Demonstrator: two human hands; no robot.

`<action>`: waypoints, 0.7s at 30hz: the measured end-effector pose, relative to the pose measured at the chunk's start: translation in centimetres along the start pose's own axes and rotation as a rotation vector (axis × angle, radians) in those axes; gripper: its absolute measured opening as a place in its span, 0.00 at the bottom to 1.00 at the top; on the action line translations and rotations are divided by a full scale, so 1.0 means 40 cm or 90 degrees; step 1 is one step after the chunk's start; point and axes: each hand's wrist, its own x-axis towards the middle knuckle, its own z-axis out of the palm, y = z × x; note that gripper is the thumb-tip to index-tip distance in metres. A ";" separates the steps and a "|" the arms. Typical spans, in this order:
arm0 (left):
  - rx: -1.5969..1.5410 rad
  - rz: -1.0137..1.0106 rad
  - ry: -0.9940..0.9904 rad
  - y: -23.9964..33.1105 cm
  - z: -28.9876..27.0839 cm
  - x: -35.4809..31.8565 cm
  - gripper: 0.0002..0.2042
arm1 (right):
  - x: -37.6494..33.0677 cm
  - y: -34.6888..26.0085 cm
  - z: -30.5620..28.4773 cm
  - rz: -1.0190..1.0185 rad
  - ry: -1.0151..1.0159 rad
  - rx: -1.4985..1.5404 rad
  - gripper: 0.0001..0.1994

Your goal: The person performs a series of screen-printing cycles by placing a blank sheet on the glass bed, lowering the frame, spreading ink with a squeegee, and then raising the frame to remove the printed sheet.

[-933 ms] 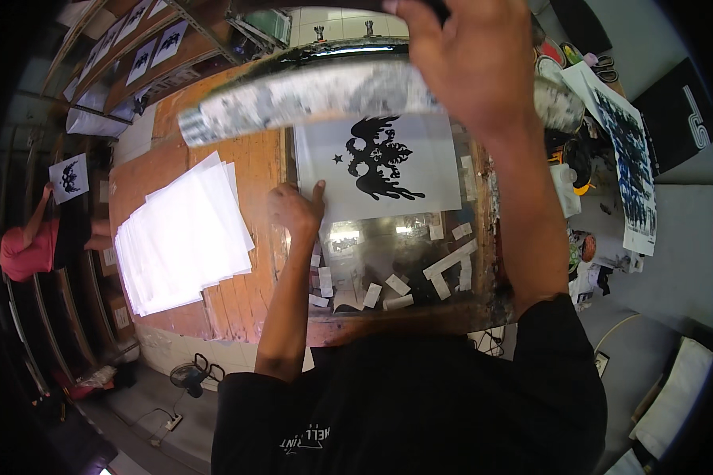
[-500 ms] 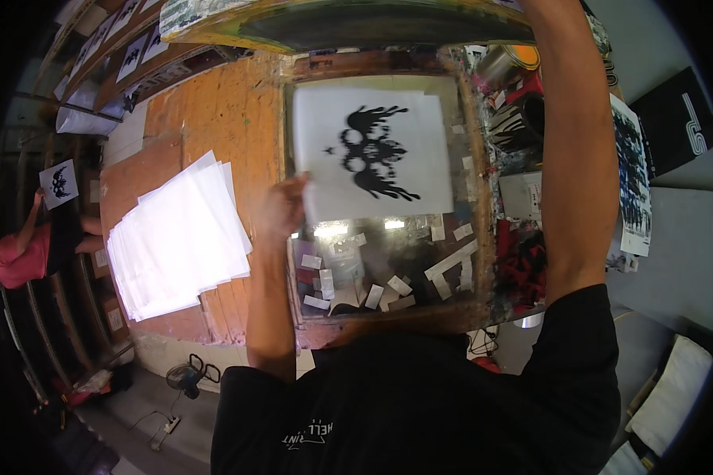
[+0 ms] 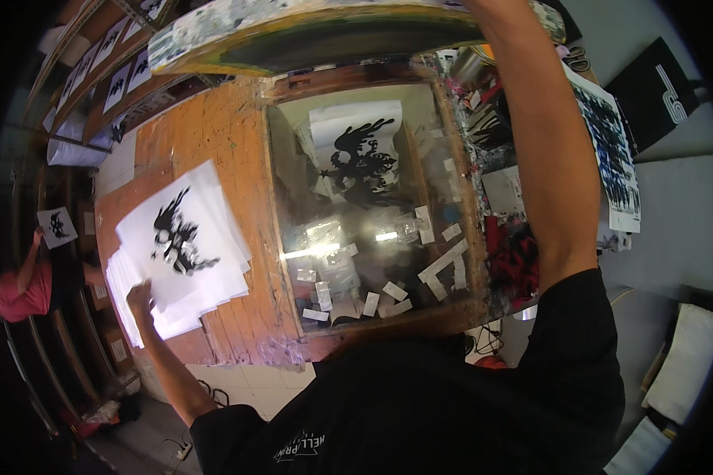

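Note:
My left hand [image 3: 140, 299] is pinched on the near left corner of a white printed sheet [image 3: 135, 226], which bears a black winged design. That sheet lies over a fanned stack of white paper [image 3: 223, 289] on the wooden table. My right forearm [image 3: 558, 182] reaches up past the far edge of view, so the right hand is out of sight. Beside the forearm, a raised screen-printing frame [image 3: 333, 47] spans the far side. Below it is a glass-topped panel [image 3: 293, 218] with white tape pieces; a similar black design [image 3: 364, 158] shows in the glass, possibly under it.
Paint-smeared cans [image 3: 491, 127] and red rags [image 3: 515, 261] crowd the panel's right side. Racks [image 3: 87, 87] with printed sheets stand at the far left. A person in a red shirt [image 3: 25, 293] holds a printed sheet [image 3: 58, 227] there.
My left hand has carried the printed sheet from the glass panel leftward onto the paper stack. The glass now shows its tape and another black design.

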 end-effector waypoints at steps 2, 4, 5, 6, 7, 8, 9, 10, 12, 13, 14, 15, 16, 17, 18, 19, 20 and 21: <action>0.360 0.008 0.232 -0.010 -0.001 0.018 0.29 | 0.005 0.013 -0.002 -0.008 -0.004 -0.052 0.16; 0.545 0.060 0.441 0.082 0.067 -0.029 0.35 | -0.002 0.012 -0.018 0.002 -0.013 -0.081 0.17; 0.501 0.118 0.477 0.091 0.087 -0.028 0.35 | -0.003 0.007 -0.017 0.004 -0.016 -0.080 0.17; 0.298 0.209 0.415 0.038 0.107 0.002 0.33 | 0.004 -0.010 0.001 0.032 0.003 -0.062 0.17; 0.149 0.289 0.331 0.107 0.223 -0.023 0.32 | 0.007 -0.010 0.003 0.032 -0.010 -0.060 0.17; 0.025 0.359 0.216 0.250 0.377 -0.113 0.31 | 0.007 -0.001 -0.007 0.038 -0.021 -0.069 0.16; -0.058 0.403 0.094 0.384 0.503 -0.237 0.30 | 0.007 0.008 -0.014 0.043 -0.031 -0.071 0.16; -0.116 0.432 -0.019 0.500 0.619 -0.370 0.29 | 0.001 0.017 -0.013 0.024 -0.005 -0.087 0.16; -0.139 0.486 -0.164 0.676 0.801 -0.623 0.27 | 0.008 0.024 -0.009 0.039 0.012 -0.065 0.15; -0.085 0.546 -0.143 0.730 0.893 -0.710 0.30 | 0.009 0.023 -0.006 0.044 0.020 -0.054 0.15; -0.194 0.606 -0.200 0.730 1.030 -0.713 0.32 | 0.020 -0.003 -0.001 0.040 -0.003 -0.036 0.14; -0.151 0.653 -0.156 0.772 1.108 -0.794 0.39 | 0.016 0.005 0.002 0.055 -0.012 -0.033 0.14; -0.089 0.621 -0.135 0.808 1.161 -0.867 0.41 | 0.012 0.012 0.007 0.069 -0.020 -0.026 0.14; -0.029 0.588 -0.113 0.839 1.198 -0.917 0.43 | 0.006 0.016 0.004 0.083 -0.028 -0.018 0.13; 0.000 0.554 -0.094 0.853 1.220 -0.932 0.43 | -0.009 -0.005 -0.027 0.117 -0.083 0.035 0.13; 0.029 0.526 -0.078 0.872 1.241 -0.951 0.43 | -0.012 -0.003 -0.039 0.127 -0.079 0.029 0.12; 0.057 0.496 -0.060 0.890 1.257 -0.961 0.43 | -0.012 0.001 -0.041 0.135 -0.076 0.024 0.12; 0.060 0.488 -0.048 0.897 1.270 -0.959 0.42 | -0.021 -0.004 -0.038 0.142 -0.076 0.024 0.12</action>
